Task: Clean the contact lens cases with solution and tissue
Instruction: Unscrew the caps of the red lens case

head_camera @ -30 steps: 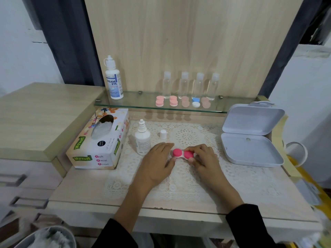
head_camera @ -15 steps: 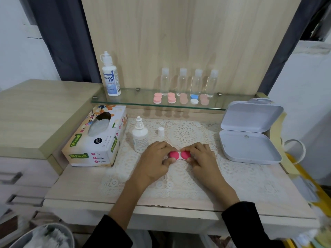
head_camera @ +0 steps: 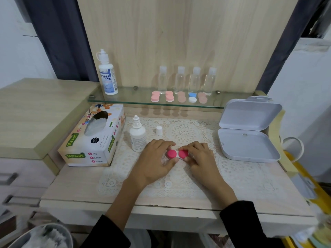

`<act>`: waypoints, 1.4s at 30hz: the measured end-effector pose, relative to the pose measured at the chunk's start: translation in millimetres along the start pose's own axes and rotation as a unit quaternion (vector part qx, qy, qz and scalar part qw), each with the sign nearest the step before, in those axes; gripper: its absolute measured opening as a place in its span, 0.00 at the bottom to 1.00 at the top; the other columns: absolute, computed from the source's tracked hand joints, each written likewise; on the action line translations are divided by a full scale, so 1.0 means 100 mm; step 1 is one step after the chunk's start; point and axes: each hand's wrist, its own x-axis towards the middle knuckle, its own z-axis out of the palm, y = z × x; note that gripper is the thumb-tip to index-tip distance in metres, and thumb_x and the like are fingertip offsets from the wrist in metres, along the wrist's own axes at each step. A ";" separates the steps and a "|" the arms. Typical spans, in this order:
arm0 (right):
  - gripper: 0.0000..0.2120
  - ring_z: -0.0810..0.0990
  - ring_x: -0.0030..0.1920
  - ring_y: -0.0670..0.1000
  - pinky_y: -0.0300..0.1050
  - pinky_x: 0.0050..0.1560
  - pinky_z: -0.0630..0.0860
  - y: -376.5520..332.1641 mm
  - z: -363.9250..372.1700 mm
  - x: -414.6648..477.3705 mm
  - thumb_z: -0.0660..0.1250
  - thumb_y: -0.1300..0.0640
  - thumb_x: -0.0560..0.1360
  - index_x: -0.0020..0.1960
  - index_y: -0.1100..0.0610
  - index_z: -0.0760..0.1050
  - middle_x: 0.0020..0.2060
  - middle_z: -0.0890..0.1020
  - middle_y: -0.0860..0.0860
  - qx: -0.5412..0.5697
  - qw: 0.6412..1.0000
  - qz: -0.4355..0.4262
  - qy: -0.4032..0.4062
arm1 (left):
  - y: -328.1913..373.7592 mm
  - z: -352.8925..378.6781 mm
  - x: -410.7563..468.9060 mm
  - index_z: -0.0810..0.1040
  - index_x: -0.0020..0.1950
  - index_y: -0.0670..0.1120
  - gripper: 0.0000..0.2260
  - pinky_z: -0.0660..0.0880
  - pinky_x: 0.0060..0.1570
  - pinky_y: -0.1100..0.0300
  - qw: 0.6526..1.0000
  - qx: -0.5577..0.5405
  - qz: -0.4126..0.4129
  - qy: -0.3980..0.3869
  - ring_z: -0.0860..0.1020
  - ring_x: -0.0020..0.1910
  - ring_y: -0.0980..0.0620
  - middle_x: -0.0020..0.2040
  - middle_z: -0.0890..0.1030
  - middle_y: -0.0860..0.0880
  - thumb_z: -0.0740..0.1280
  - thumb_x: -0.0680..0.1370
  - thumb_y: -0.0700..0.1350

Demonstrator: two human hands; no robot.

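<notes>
A contact lens case (head_camera: 177, 154) with two magenta caps and a white body lies on the lace mat (head_camera: 223, 169). My left hand (head_camera: 155, 158) grips its left cap between fingers and thumb. My right hand (head_camera: 200, 156) grips the right cap the same way. A small white solution bottle (head_camera: 137, 136) stands uncapped just left of my left hand, and its white cap (head_camera: 159, 130) stands on the mat behind. A tissue box (head_camera: 93, 138) sits at the left with a tissue showing in its slot.
A glass shelf (head_camera: 136, 99) carries a large solution bottle (head_camera: 107, 76), several clear small bottles (head_camera: 188, 79) and several more lens cases (head_camera: 179, 97). An open white plastic box (head_camera: 249, 138) sits at the right. A bin with crumpled tissue (head_camera: 43, 237) is at bottom left.
Both hands stay on the magenta case. Their fingers have closed further around the two caps, and the view has shifted slightly.
</notes>
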 end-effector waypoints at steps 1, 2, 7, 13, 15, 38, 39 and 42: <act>0.15 0.66 0.50 0.47 0.46 0.46 0.58 0.00 0.00 0.00 0.62 0.56 0.74 0.58 0.51 0.80 0.49 0.76 0.45 0.001 1.000 0.002 -0.001 | 0.00 0.00 0.00 0.75 0.61 0.50 0.20 0.68 0.57 0.60 1.000 0.006 0.013 -0.004 0.71 0.53 0.56 0.53 0.76 0.55 0.62 0.73 0.56; 0.15 0.67 0.51 0.48 0.46 0.46 0.58 0.00 0.00 0.00 0.62 0.56 0.74 0.58 0.51 0.80 0.49 0.77 0.45 0.000 1.000 0.004 -0.003 | -0.01 0.00 0.00 0.76 0.60 0.49 0.18 0.68 0.57 0.59 1.000 0.010 0.020 -0.006 0.71 0.53 0.55 0.53 0.77 0.55 0.61 0.73 0.54; 0.17 0.67 0.51 0.48 0.46 0.47 0.59 -0.01 -0.01 0.00 0.60 0.51 0.72 0.58 0.50 0.80 0.49 0.77 0.45 -0.002 1.000 0.009 -0.006 | -0.03 0.03 0.02 0.77 0.53 0.47 0.13 0.67 0.53 0.65 1.000 0.002 -0.004 0.010 0.72 0.50 0.56 0.49 0.76 0.54 0.69 0.74 0.53; 0.19 0.65 0.50 0.45 0.44 0.47 0.57 -0.02 -0.02 0.00 0.59 0.50 0.72 0.59 0.50 0.80 0.48 0.75 0.43 0.002 1.000 0.010 -0.002 | -0.01 0.01 0.00 0.76 0.62 0.47 0.21 0.67 0.59 0.62 1.000 0.010 0.012 -0.005 0.72 0.55 0.56 0.55 0.77 0.54 0.61 0.73 0.55; 0.19 0.65 0.50 0.46 0.44 0.46 0.57 -0.02 -0.02 0.00 0.59 0.51 0.71 0.59 0.51 0.80 0.47 0.74 0.42 0.003 1.000 0.008 -0.001 | 0.00 0.00 0.00 0.77 0.60 0.47 0.20 0.70 0.58 0.58 1.000 0.012 0.019 -0.008 0.73 0.54 0.54 0.53 0.77 0.53 0.59 0.72 0.52; 0.16 0.66 0.50 0.46 0.46 0.47 0.58 0.01 0.00 0.00 0.63 0.54 0.73 0.58 0.49 0.80 0.47 0.75 0.43 0.007 1.000 -0.001 0.004 | 0.04 -0.03 0.00 0.79 0.52 0.46 0.17 0.66 0.49 0.72 1.000 -0.005 -0.006 0.010 0.73 0.47 0.57 0.46 0.77 0.53 0.62 0.72 0.56; 0.16 0.65 0.50 0.46 0.46 0.46 0.58 0.01 0.00 0.00 0.62 0.53 0.72 0.58 0.49 0.80 0.47 0.75 0.43 0.009 1.000 0.000 0.001 | 0.03 -0.02 0.00 0.78 0.51 0.46 0.16 0.66 0.49 0.72 1.000 -0.009 -0.010 0.012 0.73 0.46 0.57 0.46 0.77 0.53 0.64 0.72 0.56; 0.15 0.65 0.50 0.46 0.46 0.46 0.59 0.02 -0.01 -0.01 0.64 0.56 0.73 0.59 0.49 0.79 0.48 0.75 0.43 0.006 1.000 -0.005 -0.002 | 0.03 -0.02 0.00 0.78 0.49 0.46 0.12 0.67 0.48 0.72 0.999 -0.023 -0.021 0.019 0.73 0.45 0.57 0.45 0.77 0.53 0.71 0.72 0.51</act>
